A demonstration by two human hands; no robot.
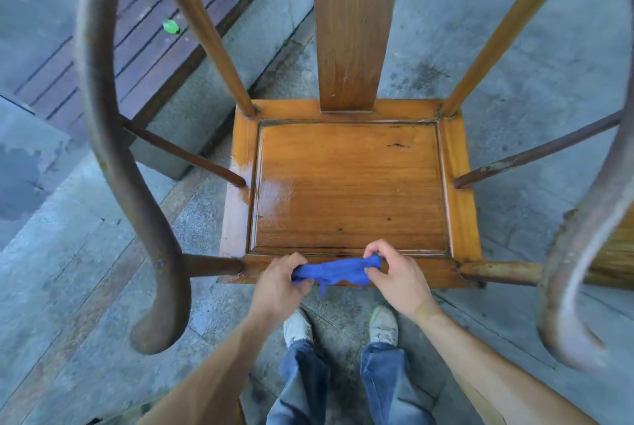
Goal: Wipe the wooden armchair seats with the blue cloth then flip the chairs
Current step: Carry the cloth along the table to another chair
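A wooden armchair stands upright below me, its orange-brown seat (350, 184) showing a wet sheen on the left side. The curved dark armrests rise at left (113, 157) and right (590, 225), and the flat back splat (350, 30) stands at the far edge. A bunched blue cloth (338, 270) is stretched between both hands over the seat's front rail. My left hand (279, 284) grips its left end, and my right hand (394, 273) pinches its right end.
Grey stone paving (514, 64) surrounds the chair. A dark wooden slatted deck (113, 57) with a small green object (170, 27) lies at the far left behind a stone kerb. My feet in pale shoes (343, 325) stand just in front of the seat.
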